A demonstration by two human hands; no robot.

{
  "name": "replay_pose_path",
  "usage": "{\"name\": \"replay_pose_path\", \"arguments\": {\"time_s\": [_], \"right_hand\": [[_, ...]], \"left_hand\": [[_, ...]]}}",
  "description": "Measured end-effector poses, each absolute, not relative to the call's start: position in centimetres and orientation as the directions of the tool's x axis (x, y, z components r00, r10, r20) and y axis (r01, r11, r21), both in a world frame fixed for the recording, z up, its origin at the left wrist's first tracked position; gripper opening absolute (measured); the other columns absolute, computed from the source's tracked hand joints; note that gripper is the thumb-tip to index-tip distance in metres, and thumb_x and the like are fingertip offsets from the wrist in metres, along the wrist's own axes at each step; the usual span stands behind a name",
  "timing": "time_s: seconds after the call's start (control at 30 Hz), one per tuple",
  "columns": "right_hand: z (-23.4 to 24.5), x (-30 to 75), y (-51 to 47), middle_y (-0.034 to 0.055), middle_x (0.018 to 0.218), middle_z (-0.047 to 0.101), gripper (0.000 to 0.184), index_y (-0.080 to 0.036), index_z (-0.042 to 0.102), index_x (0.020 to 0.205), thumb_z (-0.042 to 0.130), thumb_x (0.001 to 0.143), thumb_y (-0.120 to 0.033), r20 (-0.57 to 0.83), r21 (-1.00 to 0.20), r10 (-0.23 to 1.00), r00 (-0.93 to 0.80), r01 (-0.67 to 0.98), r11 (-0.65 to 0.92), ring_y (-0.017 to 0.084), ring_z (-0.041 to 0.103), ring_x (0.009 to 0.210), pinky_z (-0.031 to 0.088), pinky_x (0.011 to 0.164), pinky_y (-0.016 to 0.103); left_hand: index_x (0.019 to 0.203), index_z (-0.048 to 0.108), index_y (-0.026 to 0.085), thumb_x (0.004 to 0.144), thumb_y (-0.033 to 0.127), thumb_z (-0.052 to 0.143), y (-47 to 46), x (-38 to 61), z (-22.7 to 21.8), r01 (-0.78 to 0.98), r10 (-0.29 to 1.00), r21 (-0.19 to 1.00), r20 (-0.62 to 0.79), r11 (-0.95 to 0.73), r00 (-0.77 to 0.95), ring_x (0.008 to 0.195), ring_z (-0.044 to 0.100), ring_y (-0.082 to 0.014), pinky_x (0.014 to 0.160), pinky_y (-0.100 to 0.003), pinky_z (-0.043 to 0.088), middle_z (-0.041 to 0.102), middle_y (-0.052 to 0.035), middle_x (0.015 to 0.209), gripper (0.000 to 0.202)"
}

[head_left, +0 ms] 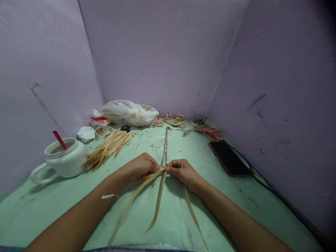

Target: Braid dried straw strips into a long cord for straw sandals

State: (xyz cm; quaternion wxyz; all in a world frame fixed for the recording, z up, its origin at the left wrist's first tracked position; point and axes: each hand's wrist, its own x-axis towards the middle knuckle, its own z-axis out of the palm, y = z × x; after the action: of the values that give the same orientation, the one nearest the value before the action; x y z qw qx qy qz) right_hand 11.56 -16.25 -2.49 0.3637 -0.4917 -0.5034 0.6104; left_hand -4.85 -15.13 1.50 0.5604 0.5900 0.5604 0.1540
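A thin braid (166, 147) of dry straw-coloured strips runs straight away from me along the middle of the table. At its near end my left hand (147, 164) and my right hand (181, 171) meet, each with thumb and fingers pinched. My left hand grips a flat straw strip (141, 187) that trails toward me on the left. Another loose strip (159, 203) hangs down from the joint between the hands. From under my right hand comes a third strip (193, 211), so that hand pinches straw at the braid's end too.
Left stand a white mug (67, 161) with a red stick and a bundle of straw strips (109, 148). Farther back lie scissors (125, 128), a white plastic bag (130, 112) and small woven pieces (173, 121). A phone (229, 159) with a black cable (273, 192) lies right. Walls enclose three sides.
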Motion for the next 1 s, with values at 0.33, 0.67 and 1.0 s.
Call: {"name": "replay_pose_path", "arguments": {"time_s": [0.33, 0.67, 1.0], "right_hand": [[-2.4, 11.5, -16.3, -0.0033, 0.041, 0.049, 0.016, -0.013, 0.06, 0.053, 0.068, 0.053, -0.026, -0.249, -0.967, 0.95, -0.188, 0.094, -0.235, 0.004, 0.034, 0.039, 0.022, 0.04, 0.02], [-2.5, 11.6, -16.2, -0.0032, 0.037, 0.046, 0.01, -0.013, 0.063, 0.053, 0.066, 0.055, -0.022, -0.267, -0.959, 0.95, -0.164, 0.143, -0.245, 0.004, 0.03, 0.038, 0.019, 0.039, 0.021], [-2.6, 11.2, -16.3, -0.0008, 0.044, 0.053, 0.011, -0.013, 0.064, 0.055, 0.066, 0.054, -0.023, -0.24, -0.963, 0.962, -0.133, 0.16, -0.218, 0.006, 0.037, 0.041, 0.026, 0.041, 0.02]], "left_hand": [[0.056, 0.061, 0.01, 0.052, 0.018, 0.05, -14.9, -5.1, 1.6, 0.539, 0.828, 0.837, -0.367, 0.095, 0.424, 0.039, 0.032, -0.0057, 0.04, -0.019, 0.023, 0.044, 0.0036, 0.04, 0.015], [0.057, 0.061, 0.011, 0.053, 0.02, 0.05, -14.4, -4.8, 1.5, 0.595, 0.857, 0.802, -0.338, 0.046, 0.389, 0.041, 0.033, -0.0064, 0.042, -0.02, 0.024, 0.043, 0.0037, 0.042, 0.014], [0.051, 0.052, 0.013, 0.056, 0.022, 0.05, -15.3, -4.0, 2.2, 0.539, 0.859, 0.823, -0.397, 0.177, 0.324, 0.033, 0.028, -0.0056, 0.036, -0.021, 0.019, 0.036, 0.0046, 0.037, 0.01]]}}
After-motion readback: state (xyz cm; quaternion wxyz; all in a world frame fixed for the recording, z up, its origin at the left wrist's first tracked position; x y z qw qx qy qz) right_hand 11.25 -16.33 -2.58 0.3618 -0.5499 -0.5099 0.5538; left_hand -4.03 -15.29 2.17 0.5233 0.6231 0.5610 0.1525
